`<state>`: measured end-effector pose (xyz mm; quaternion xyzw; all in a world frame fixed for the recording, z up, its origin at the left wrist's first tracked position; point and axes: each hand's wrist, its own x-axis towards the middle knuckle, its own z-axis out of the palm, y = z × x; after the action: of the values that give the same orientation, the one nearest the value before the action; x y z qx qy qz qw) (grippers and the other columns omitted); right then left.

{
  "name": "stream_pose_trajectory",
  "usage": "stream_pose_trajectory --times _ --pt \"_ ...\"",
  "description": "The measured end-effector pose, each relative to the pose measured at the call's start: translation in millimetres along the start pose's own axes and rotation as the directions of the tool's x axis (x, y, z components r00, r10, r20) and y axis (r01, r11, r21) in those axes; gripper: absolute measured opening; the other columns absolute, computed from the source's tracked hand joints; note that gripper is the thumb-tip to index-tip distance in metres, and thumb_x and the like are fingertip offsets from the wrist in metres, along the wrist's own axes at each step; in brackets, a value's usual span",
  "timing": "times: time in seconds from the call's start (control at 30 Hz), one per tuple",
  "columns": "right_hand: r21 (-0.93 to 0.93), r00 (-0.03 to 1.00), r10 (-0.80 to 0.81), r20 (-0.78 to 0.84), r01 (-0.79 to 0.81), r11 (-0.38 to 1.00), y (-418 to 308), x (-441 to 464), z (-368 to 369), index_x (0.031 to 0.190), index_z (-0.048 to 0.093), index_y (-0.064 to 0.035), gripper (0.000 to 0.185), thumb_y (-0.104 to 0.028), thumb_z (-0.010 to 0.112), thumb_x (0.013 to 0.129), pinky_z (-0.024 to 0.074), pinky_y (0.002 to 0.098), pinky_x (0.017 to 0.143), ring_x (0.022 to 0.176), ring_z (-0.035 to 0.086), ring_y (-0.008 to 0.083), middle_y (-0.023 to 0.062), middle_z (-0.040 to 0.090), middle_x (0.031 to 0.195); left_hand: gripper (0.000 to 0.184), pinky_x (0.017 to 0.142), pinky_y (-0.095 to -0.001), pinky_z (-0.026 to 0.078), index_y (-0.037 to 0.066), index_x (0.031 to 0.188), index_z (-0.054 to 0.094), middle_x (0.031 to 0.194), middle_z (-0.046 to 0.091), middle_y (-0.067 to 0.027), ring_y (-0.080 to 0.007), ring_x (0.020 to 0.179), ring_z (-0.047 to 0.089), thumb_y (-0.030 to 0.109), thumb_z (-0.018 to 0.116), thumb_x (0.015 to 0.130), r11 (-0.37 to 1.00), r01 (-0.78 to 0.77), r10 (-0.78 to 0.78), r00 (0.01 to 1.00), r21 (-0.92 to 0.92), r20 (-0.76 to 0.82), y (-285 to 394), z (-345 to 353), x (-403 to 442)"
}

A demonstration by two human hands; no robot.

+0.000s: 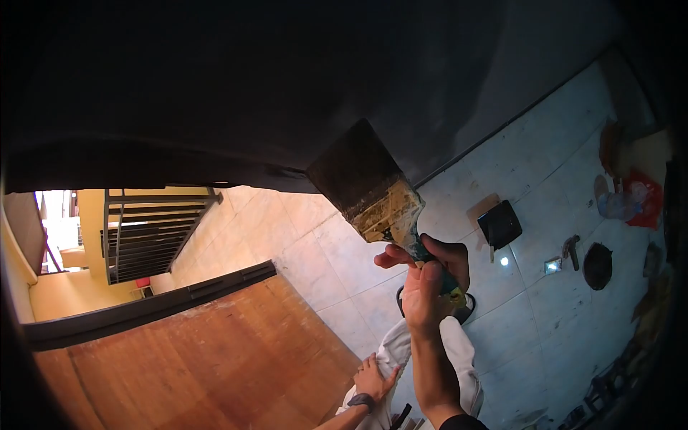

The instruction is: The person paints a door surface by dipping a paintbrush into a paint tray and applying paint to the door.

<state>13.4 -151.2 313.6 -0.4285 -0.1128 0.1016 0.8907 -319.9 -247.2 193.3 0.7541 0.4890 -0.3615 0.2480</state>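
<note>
My right hand (433,276) is closed around the green handle of a wide paintbrush (387,208), held up in front of me. Its bristles are dark, and its ferrule is smeared with pale dried paint. The bristle end overlaps a large dark panel (287,79) overhead; whether they touch I cannot tell. Lower down, my left hand (375,378), with a dark watch on its wrist, lies with fingers apart on the light trousers (398,344) at my leg.
A brown wooden surface (208,351) spreads at lower left, near a dark railing (154,236). On the tiled floor (344,265) lie a black tray (500,223), a hammer (570,251), a dark round object (597,266) and a red plastic bag (648,197).
</note>
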Motion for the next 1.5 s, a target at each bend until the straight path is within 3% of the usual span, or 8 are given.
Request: stream_pose_trajectory --times 0.3,0.37,0.83,0.93,1.17,1.23,1.37,1.5 --pt "0.063 1.0 -0.009 -0.011 0.01 0.998 43 9 1 0.119 0.051 0.0017 0.034 -0.028 0.056 0.103 0.0652 0.0484 0.068 0.084 0.074 0.0303 0.0221 0.067 0.103 0.094 0.101 -0.0507 0.048 0.001 0.147 0.041 0.139 0.054 -0.0202 -0.0404 0.123 0.057 0.07 0.061 0.086 0.999 0.01 -0.01 1.0 0.036 -0.007 1 0 3" --pt "0.121 0.999 -0.018 -0.027 0.021 0.992 55 8 -1 0.123 0.05 0.0051 0.029 -0.017 0.054 0.105 0.0628 0.0483 0.077 0.083 0.075 0.0362 0.027 0.071 0.1 0.093 0.1 -0.0509 0.048 0.001 0.147 0.042 0.137 0.056 -0.0202 -0.0404 0.121 0.058 0.068 0.062 0.086 0.998 -0.031 0.033 0.999 0.051 -0.038 -1 5 6" --pt "-0.113 0.929 0.175 -0.326 -0.223 0.968 89 -18 -43 0.115 0.057 0.0039 0.027 -0.021 0.058 0.103 0.0599 0.04 0.073 0.071 0.073 0.0291 0.0201 0.072 0.09 0.085 0.095 -0.0495 0.051 0.0 0.144 0.045 0.131 0.059 -0.0203 -0.0405 0.113 0.062 0.062 0.062 0.089 0.995 -0.069 0.073 0.996 0.071 -0.045 2 -5 13" --pt "-0.147 0.925 0.15 -0.349 -0.212 0.966 71 -21 -50 0.119 0.057 0.0058 0.022 -0.01 0.055 0.104 0.0602 0.0375 0.073 0.074 0.073 0.0267 0.0205 0.071 0.092 0.085 0.094 -0.0493 0.051 0.001 0.145 0.044 0.131 0.059 -0.0204 -0.0405 0.112 0.062 0.062 0.061 0.089 0.995 -0.053 0.055 0.998 0.082 -0.025 8 -9 12" --pt "-0.178 0.962 0.078 -0.26 -0.127 0.976 26 6 13 0.118 0.055 0.0076 0.026 -0.014 0.054 0.105 0.0602 0.038 0.073 0.076 0.073 0.029 0.0235 0.071 0.095 0.087 0.097 -0.0505 0.05 0.005 0.151 0.036 0.137 0.054 -0.0197 -0.0408 0.115 0.06 0.06 0.06 0.088 0.986 -0.08 0.07 0.995 0.143 0.075 -16 11 20" --pt "-0.208 0.975 0.066 -0.211 -0.111 0.972 2 14 31 0.12 0.054 0.0069 0.025 -0.013 0.049 0.106 0.0603 0.0395 0.074 0.077 0.073 0.0297 0.0246 0.07 0.097 0.085 0.097 -0.0512 0.05 0.007 0.152 0.033 0.141 0.052 -0.0178 -0.0414 0.117 0.06 0.056 0.06 0.089 0.999 0.027 -0.024 0.996 -0.036 0.09 -3 -6 15" --pt "-0.104 0.98 0.119 -0.157 -0.136 0.985 -34 17 52 0.123 0.052 0.0051 0.026 -0.013 0.047 0.105 0.0599 0.0404 0.077 0.081 0.073 0.0302 0.0242 0.069 0.101 0.08 0.099 -0.0528 0.049 0.009 0.155 0.031 0.144 0.05 -0.0156 -0.0413 0.122 0.057 0.048 0.059 0.092 0.986 -0.084 0.071 0.994 0.147 0.088 -54 70 34" --pt "-0.099 0.987 0.121 -0.104 -0.131 0.986 -56 10 59 0.124 0.053 0.0024 0.028 -0.018 0.05 0.104 0.0613 0.0408 0.077 0.083 0.075 0.0322 0.0229 0.069 0.101 0.08 0.099 -0.053 0.049 0.009 0.155 0.03 0.145 0.05 -0.0157 -0.0413 0.123 0.057 0.049 0.059 0.091 0.987 -0.05 0.03 0.991 0.15 0.132 -44 66 32"
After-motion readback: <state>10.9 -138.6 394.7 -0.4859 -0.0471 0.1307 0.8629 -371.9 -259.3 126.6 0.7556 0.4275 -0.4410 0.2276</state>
